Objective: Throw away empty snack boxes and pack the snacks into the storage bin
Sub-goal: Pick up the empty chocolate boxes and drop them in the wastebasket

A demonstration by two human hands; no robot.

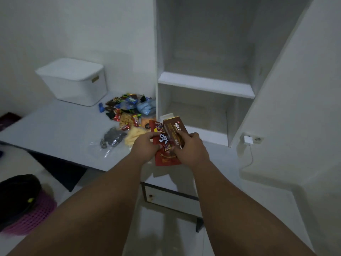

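Right hand (pixel 190 146): brown box (pixel 174 128); left hand (pixel 145 146): red pack (pixel 164 157).

The right hand (pixel 191 148) hides the lower end of the brown box (pixel 174 127). The frame's lower left edge cuts off the pink basket (pixel 35 217).

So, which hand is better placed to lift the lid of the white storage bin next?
Left, probably. The storage bin stands at the table's far left, on the left hand's side; the right hand is nearer the shelves. Both hold boxes, so it must first let go of the red box.
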